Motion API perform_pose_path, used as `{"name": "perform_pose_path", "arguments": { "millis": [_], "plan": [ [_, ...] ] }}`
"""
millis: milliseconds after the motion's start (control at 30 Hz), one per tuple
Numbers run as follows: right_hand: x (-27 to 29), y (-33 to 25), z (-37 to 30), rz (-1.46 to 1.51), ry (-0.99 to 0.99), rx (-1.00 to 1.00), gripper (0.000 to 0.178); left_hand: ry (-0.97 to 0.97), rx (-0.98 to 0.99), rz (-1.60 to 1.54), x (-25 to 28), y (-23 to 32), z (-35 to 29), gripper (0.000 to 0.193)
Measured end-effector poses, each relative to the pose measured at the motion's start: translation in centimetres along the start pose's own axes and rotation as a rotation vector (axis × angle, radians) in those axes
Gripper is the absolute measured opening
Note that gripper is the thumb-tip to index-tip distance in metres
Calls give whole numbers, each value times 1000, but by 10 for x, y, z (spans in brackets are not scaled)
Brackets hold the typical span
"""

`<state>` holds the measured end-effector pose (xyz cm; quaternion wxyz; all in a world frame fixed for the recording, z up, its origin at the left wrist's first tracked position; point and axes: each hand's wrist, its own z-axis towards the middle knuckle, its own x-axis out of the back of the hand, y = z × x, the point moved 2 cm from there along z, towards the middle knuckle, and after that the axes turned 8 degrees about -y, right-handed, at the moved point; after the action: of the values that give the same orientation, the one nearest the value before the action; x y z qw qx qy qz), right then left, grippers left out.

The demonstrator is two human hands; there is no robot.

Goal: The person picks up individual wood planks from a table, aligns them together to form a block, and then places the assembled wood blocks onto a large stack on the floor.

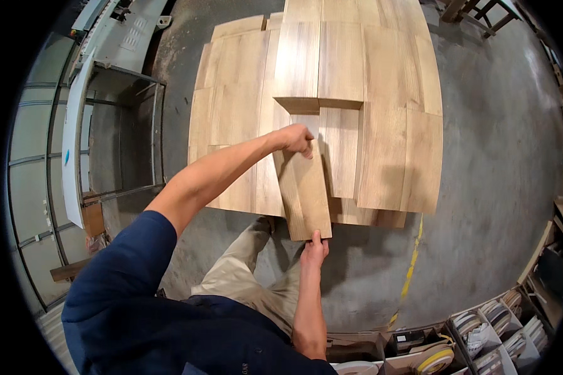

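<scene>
Left hand grips a board beneath it; right hand pinches the near end.

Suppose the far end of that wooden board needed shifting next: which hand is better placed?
Probably the person's left hand: it grips the wooden board at its far end. The right hand holds the opposite end, nearest the body, so it would have to reach farther.

Partly hidden, partly cropped

Right hand, 5 o'clock: fingers mostly hidden by the board. Right trouser leg, 6 o'clock: partly covered by the forearm. Cut off by upper edge: plank stack, 12; wooden stand, between 1 and 2. White reel, 5: cropped by lower edge.
</scene>
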<state>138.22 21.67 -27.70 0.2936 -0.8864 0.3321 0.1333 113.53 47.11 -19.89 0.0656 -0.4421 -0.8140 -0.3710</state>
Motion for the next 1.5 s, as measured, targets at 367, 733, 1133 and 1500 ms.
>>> {"name": "perform_pose_path", "arguments": {
  "millis": [367,733,1133,1500],
  "plan": [
    [-18,-18,18,136,139,13,45,-76,-34,107,-15,34,77,39],
    [-41,-33,43,150,96,-5,39,496,123,-922,-107,-40,39,54],
    [-75,-56,74,140,28,-76,40,399,23,-1315,-102,-15,44,50],
    [-89,-69,82,106,24,-90,38,453,5,-1390,-102,-11,56,46]
  ]
}}
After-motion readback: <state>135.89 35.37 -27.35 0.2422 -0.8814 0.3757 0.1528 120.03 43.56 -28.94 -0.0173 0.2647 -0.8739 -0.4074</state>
